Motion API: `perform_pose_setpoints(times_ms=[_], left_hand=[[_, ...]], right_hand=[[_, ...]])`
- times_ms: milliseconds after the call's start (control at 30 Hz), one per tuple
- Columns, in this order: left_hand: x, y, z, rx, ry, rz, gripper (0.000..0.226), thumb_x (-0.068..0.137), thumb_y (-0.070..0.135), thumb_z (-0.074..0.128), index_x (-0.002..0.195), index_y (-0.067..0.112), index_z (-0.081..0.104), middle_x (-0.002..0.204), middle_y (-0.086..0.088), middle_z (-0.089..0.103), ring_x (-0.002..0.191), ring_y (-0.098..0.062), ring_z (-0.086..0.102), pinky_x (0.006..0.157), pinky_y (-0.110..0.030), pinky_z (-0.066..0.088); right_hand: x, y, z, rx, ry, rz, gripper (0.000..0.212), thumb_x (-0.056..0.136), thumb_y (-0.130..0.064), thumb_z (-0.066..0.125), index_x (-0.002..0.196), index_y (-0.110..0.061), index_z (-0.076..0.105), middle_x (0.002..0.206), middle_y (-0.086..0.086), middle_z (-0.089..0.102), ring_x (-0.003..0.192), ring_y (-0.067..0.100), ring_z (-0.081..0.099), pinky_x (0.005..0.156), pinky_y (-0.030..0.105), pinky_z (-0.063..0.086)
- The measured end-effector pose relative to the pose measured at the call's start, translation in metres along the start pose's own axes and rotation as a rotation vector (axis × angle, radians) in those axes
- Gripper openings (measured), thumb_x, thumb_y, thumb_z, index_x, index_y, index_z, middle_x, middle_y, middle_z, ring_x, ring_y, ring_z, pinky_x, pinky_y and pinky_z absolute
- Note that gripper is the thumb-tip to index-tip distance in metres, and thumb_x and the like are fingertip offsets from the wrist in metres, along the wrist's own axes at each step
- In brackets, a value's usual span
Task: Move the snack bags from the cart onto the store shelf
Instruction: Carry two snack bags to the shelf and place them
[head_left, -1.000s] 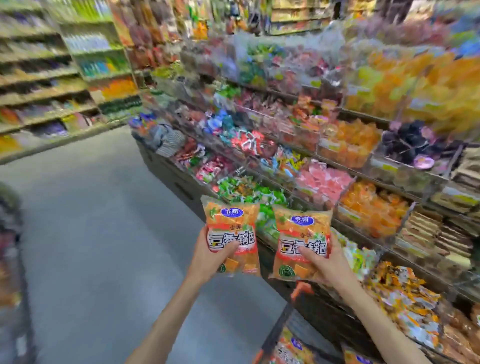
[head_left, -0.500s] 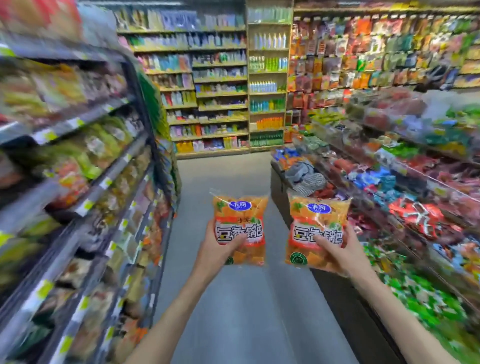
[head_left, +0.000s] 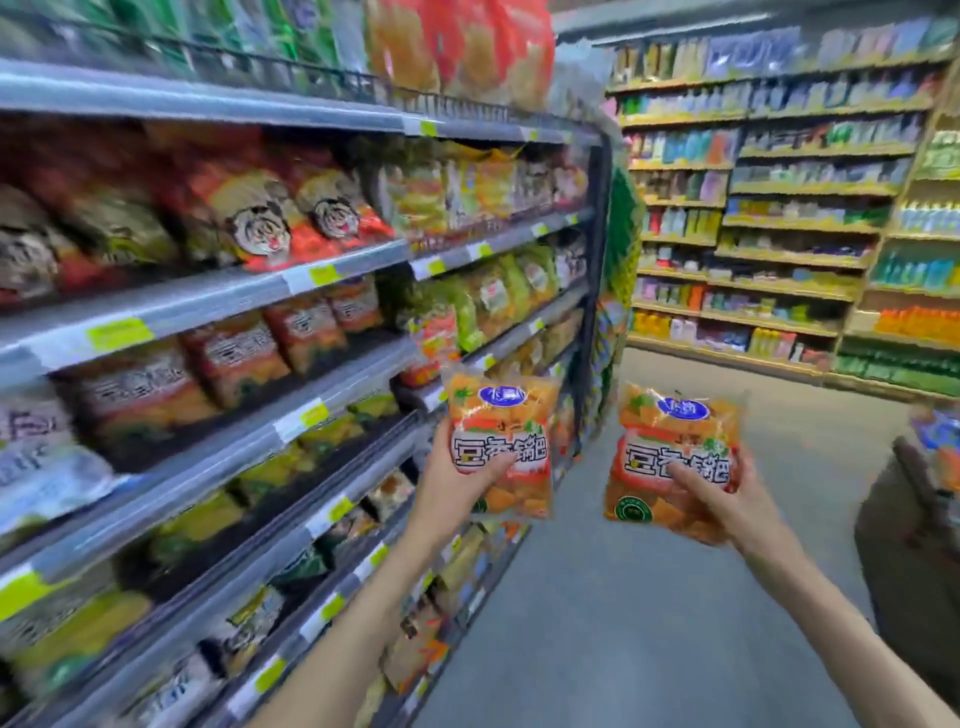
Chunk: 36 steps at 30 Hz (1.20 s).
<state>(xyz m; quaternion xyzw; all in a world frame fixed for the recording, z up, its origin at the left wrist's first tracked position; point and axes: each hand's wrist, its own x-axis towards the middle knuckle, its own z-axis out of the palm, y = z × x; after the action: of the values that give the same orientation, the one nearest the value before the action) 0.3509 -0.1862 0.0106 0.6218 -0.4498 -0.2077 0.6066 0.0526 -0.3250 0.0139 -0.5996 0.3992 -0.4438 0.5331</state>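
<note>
Since half a second ago the view has swung left: the grey metal store shelf unit (head_left: 291, 364) that sat at the left edge now fills the left half of the frame, and the candy bins that lined the right side have mostly dropped out of sight. Both hands have kept their bags through the turn.

The left hand (head_left: 454, 486) grips an orange plastic snack bag with a blue oval logo and bold white-edged characters (head_left: 501, 441) — thumb across the front of the label, fingers behind. This bag is held upright just in front of the shelf's edge rail, not resting on any tier.

The right hand (head_left: 727, 501) clasps a second, matching orange snack bag (head_left: 675, 457), thumb pressed on the printed characters, fingers wrapped round its right edge. That bag tilts slightly and hangs over the grey aisle floor (head_left: 649, 597), well apart from the shelf.

The two bags sit side by side with a gap between them. The shelf tiers carry rows of red, orange and green packets — blurred, with yellow price tags along the rails. A grey display stand (head_left: 904, 545) shows at the right edge.
</note>
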Motion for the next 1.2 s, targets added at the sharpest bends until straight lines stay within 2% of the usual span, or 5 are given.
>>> perform_pose_setpoints(times_ms=[367, 467, 567, 667, 1200], left_hand=[[0.034, -0.007, -0.078, 0.152, 0.486, -0.111, 0.082, 0.077, 0.055, 0.087, 0.145, 0.035, 0.047, 0.123, 0.017, 0.072, 0.108, 0.0, 0.07, 0.095, -0.033, 0.057], [0.034, -0.009, -0.108, 0.167, 0.596, -0.126, 0.074, 0.08, 0.051, 0.086, 0.142, 0.037, 0.048, 0.122, 0.018, 0.073, 0.108, -0.001, 0.071, 0.097, -0.037, 0.058], [0.032, -0.011, -0.137, 0.193, 0.691, -0.147, 0.082, 0.08, 0.051, 0.086, 0.148, 0.035, 0.042, 0.126, 0.018, 0.07, 0.109, 0.0, 0.07, 0.099, -0.039, 0.058], [0.031, -0.015, -0.166, 0.222, 0.778, -0.167, 0.088, 0.077, 0.055, 0.086, 0.149, 0.033, 0.04, 0.128, 0.015, 0.069, 0.112, -0.003, 0.07, 0.101, -0.042, 0.057], [0.046, -0.024, -0.239, 0.378, 1.055, -0.222, 0.096, 0.074, 0.057, 0.083, 0.152, 0.03, 0.033, 0.13, 0.018, 0.063, 0.115, 0.001, 0.063, 0.096, -0.024, 0.05]], right_hand=[[0.167, -0.004, 0.134, -0.049, -0.487, -0.136, 0.064, 0.086, -0.024, 0.083, 0.141, -0.027, 0.052, 0.126, -0.003, 0.074, 0.109, 0.01, 0.075, 0.086, 0.031, 0.065], [0.187, -0.008, 0.186, -0.053, -0.604, -0.165, 0.056, 0.092, -0.02, 0.08, 0.138, -0.03, 0.049, 0.122, -0.01, 0.07, 0.089, -0.014, 0.071, 0.072, 0.011, 0.058], [0.197, -0.009, 0.234, -0.017, -0.717, -0.169, 0.06, 0.089, -0.034, 0.083, 0.138, -0.043, 0.05, 0.126, -0.009, 0.073, 0.098, 0.002, 0.077, 0.083, 0.03, 0.064], [0.202, -0.014, 0.281, 0.022, -0.806, -0.179, 0.061, 0.094, -0.027, 0.078, 0.142, -0.04, 0.042, 0.127, -0.015, 0.067, 0.092, -0.009, 0.074, 0.07, 0.014, 0.06], [0.229, -0.02, 0.447, 0.076, -1.156, -0.174, 0.073, 0.089, -0.034, 0.082, 0.15, -0.035, 0.043, 0.13, -0.01, 0.071, 0.105, 0.004, 0.075, 0.073, 0.018, 0.062]])
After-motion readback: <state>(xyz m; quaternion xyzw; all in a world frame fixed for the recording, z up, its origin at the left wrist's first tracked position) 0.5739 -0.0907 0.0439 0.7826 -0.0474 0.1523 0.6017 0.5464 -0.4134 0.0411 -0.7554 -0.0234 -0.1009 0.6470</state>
